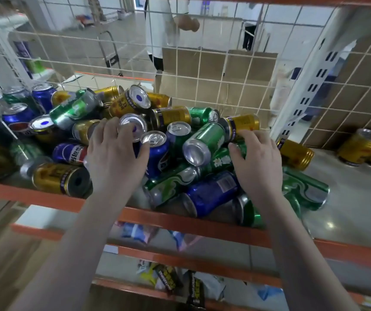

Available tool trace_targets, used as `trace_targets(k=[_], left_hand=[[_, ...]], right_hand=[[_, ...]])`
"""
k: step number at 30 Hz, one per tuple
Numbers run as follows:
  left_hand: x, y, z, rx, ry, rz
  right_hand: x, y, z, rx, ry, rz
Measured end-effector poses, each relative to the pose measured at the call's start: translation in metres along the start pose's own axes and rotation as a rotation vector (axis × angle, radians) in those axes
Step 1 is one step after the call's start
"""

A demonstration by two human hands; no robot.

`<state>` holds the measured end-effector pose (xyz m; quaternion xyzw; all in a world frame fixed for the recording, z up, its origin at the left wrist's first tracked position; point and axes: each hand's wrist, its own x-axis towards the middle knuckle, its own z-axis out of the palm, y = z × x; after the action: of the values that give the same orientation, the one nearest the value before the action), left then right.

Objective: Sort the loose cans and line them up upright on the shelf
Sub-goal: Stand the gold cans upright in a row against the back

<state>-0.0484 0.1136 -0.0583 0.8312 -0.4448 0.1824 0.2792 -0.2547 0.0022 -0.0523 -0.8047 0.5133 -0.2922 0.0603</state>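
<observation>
The shelf (348,198) carries the pile (157,135) of blue, green and gold cans across its left and middle, heaped and lying every way, some touching the orange lip (180,218) at the front; behind the pile stands the mesh (202,70). Right of the pile lies bare shelf, then two gold cans (366,151) by the mesh, seemingly upright, with another gold can (295,154) on its side between them and the pile. The left hand (115,158) sits on top of the pile, fingers bent round a silver-ended can (132,125), thumb against a blue can (157,153). The right hand (256,160) rests on the pile's right side, fingers spread and curling over a green can (236,151); whether it really grips, I cannot tell. Likely risk: lifting either can unsettles those leaning on it, and the ones at the lip could roll off. The bare stretch right of the pile looks the best room for a row
</observation>
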Motion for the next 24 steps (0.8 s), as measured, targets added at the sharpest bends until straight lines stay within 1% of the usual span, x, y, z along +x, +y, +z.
trace_targets(k=[4, 11, 15, 19, 24], left_hand=[[0.017, -0.031, -0.002, -0.005, 0.019, 0.046], [0.064, -0.113, -0.013, -0.013, -0.02, 0.168], [0.087, -0.156, -0.023, -0.008, -0.065, 0.207], [0.107, -0.181, -0.026, -0.025, -0.104, 0.206], [0.119, -0.198, -0.03, -0.084, -0.141, 0.185]], right_hand=[[0.004, -0.038, 0.014, 0.005, 0.039, 0.002], [0.007, -0.12, 0.046, -0.012, 0.116, 0.073], [0.012, -0.167, 0.07, -0.001, 0.078, 0.098], [0.026, -0.191, 0.086, -0.012, 0.053, 0.06], [0.061, -0.207, 0.09, -0.004, -0.102, 0.001]])
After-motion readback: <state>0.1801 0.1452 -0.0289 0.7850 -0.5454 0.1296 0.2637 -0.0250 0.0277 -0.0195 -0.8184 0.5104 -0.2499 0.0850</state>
